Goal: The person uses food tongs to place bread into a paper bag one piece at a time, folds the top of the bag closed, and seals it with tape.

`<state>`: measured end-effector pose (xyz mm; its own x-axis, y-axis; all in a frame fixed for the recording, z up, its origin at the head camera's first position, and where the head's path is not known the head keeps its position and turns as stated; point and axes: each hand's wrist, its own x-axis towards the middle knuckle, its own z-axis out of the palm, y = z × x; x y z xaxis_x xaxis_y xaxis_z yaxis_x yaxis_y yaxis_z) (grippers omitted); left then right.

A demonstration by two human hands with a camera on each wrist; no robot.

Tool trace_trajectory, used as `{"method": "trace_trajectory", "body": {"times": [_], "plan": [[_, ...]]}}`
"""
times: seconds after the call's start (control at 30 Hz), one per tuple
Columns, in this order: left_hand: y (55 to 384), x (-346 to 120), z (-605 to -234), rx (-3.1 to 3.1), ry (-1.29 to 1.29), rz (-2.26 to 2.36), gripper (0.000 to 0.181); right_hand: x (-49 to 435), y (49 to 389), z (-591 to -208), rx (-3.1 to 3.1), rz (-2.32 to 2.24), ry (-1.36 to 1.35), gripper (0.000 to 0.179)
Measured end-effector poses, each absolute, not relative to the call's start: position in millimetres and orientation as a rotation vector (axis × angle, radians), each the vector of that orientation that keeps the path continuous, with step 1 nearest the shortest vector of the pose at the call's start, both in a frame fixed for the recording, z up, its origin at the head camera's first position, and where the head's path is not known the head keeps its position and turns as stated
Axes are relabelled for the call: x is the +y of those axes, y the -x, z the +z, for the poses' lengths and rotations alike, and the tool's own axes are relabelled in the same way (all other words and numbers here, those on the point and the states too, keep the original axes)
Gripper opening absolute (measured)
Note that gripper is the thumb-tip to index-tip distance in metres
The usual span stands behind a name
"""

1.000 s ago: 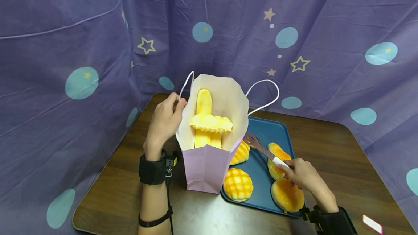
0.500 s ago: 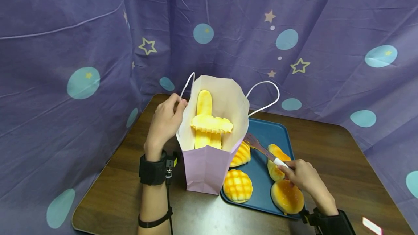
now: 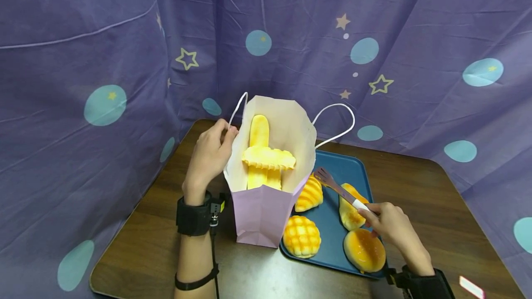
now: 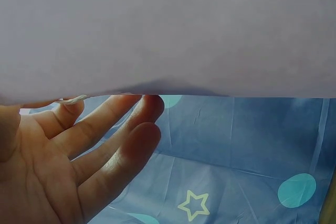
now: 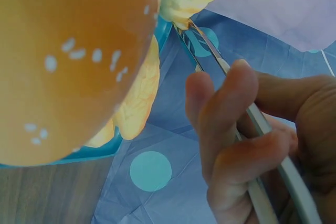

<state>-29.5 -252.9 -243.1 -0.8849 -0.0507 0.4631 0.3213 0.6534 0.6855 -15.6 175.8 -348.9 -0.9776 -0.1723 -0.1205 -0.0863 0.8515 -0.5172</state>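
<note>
A lilac paper bag (image 3: 261, 218) with white cord handles stands on the table, its mouth facing me. Inside lie several yellow bread sticks, a crinkled piece (image 3: 269, 158) across a long smooth one (image 3: 259, 130). At the bag's left rim my left hand (image 3: 211, 153) pinches the edge beside the handle cord; the left wrist view shows its other fingers (image 4: 113, 166) loosely spread beneath the bag's side. My right hand (image 3: 388, 223) grips food tongs (image 3: 338, 189) by their white handles. Their metal tips meet a striped bread (image 3: 309, 194) partly hidden behind the bag.
The blue tray (image 3: 332, 253), right of the bag, also bears a grid-topped bun (image 3: 302, 236), a long golden bread (image 3: 351, 211) and a glossy round bun (image 3: 365, 249) under my right hand. A purple curtain (image 3: 291, 13) hangs behind the wooden table (image 3: 137, 243).
The tongs' tips have shifted slightly right and the striped bread has come a little further out from behind the bag. My left hand and the bag hold their place.
</note>
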Motion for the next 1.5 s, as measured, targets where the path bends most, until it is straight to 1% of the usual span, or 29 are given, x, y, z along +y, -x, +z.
{"method": "trace_trajectory", "body": {"times": [0.1,0.3,0.67,0.9,1.03,1.13,1.33,1.5], "plan": [[29,-253,-243,-2.430,0.207,-1.123,0.022,177,16,-347,2.867,-0.806,0.203,0.029],[28,-254,-244,-2.433,0.196,-1.130,0.022,179,15,-339,2.917,-0.781,0.195,0.041],[29,-255,-244,-2.419,0.214,-1.121,0.022,185,14,-323,2.976,-0.771,0.195,0.052],[30,-255,-244,-2.419,0.216,-1.106,0.021,189,12,-316,3.032,-0.754,0.208,0.051],[30,-254,-244,-2.421,0.214,-1.101,0.021,192,12,-312,3.037,-0.761,0.180,0.057],[30,-253,-244,-2.423,0.211,-1.099,0.022,194,11,-308,3.054,-0.763,0.173,0.057],[30,-253,-244,-2.423,0.206,-1.096,0.022,197,9,-302,3.156,-0.751,0.225,0.049],[30,-252,-245,-2.420,0.201,-1.088,0.022,200,9,-298,3.182,-0.780,0.220,0.054]]}}
